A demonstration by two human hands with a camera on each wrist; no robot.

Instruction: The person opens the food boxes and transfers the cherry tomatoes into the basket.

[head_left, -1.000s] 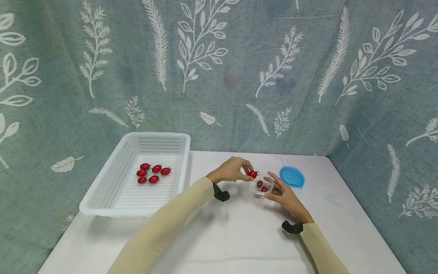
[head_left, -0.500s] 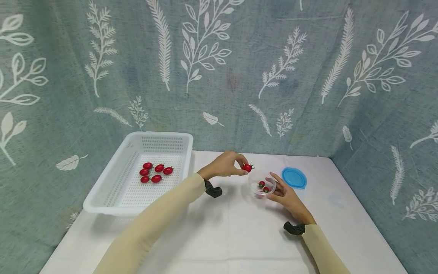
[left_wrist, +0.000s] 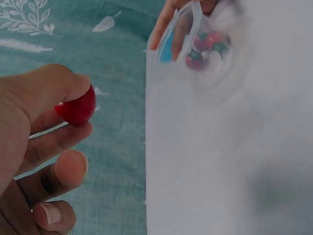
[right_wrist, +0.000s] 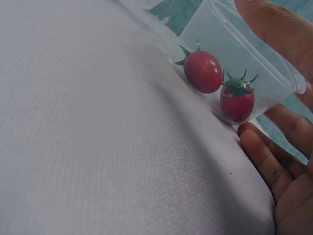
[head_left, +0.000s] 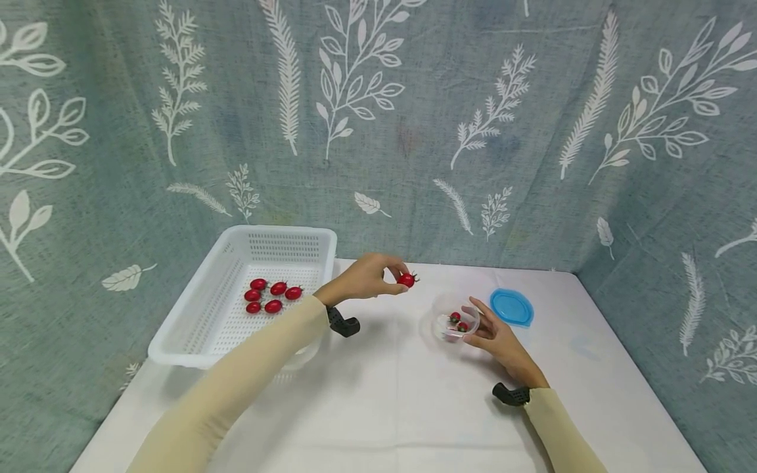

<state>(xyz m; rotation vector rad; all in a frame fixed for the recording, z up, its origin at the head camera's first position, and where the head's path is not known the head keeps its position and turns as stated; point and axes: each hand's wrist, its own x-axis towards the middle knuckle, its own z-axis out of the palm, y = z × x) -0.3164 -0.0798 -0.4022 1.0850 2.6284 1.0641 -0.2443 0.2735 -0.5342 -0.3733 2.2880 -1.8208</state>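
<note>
My left hand pinches a red cherry tomato between thumb and fingertips, held above the table between the white basket and a small clear plastic container. In the left wrist view the same tomato sits at my fingertips. My right hand cups the clear container from its right side, fingers curved around its wall. Two cherry tomatoes with green stems lie inside the container. Several more tomatoes lie in the basket.
A blue round lid lies on the white tablecloth behind and to the right of the container. A leaf-patterned teal curtain closes off the back and both sides.
My left hand has carried the tomato up and leftward, away from the container toward the basket. My right hand has stayed at the container.
</note>
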